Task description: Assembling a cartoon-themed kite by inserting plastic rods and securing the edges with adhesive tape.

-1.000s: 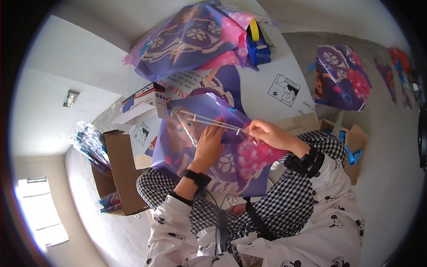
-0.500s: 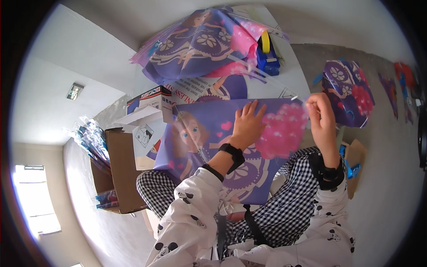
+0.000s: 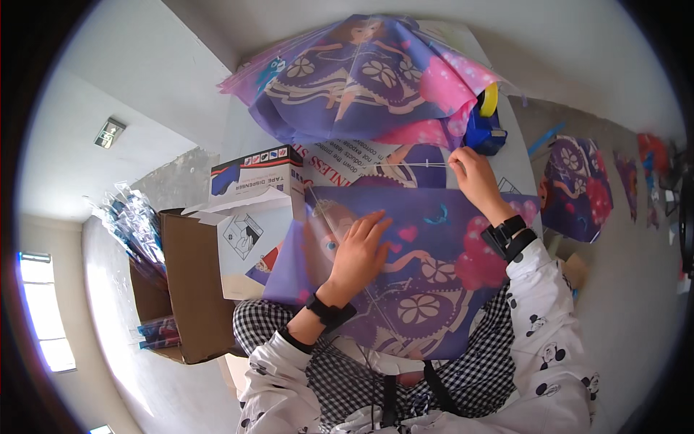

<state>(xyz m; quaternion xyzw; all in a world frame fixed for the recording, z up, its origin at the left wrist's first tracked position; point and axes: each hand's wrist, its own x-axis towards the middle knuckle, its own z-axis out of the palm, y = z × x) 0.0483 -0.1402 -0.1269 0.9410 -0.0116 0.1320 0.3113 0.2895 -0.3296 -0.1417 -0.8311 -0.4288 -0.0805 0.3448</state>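
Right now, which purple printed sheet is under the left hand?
The nearest sheet, partly over the checked trousers. Only it has the left hand over it; the far pile is beside the blue tape dispenser, another sheet off to the right.

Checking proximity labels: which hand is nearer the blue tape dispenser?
Right. The right hand is just below and left of the blue tape dispenser in the picture; the left hand is farther down and left, over the purple printed sheet.
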